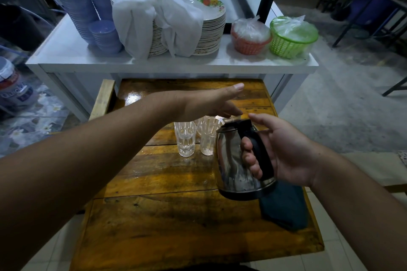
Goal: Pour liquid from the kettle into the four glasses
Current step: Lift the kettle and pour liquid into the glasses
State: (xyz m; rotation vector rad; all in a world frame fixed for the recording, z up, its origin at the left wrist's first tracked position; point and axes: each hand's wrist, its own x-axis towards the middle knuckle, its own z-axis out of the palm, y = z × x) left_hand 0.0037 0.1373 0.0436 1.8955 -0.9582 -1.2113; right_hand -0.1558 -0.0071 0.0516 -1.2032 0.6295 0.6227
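Two hands up, your right hand (284,149) fingers wrapped on steel kettle (237,160) handle, kettle off the wooden table (165,215), beside the glasses (193,136), your left hand (209,101) flat-open over its lid.

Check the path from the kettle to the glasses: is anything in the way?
Only the left hand, reaching across just above the glasses with its fingers at the kettle lid. The right hand holds the handle; the tabletop between looks bare.
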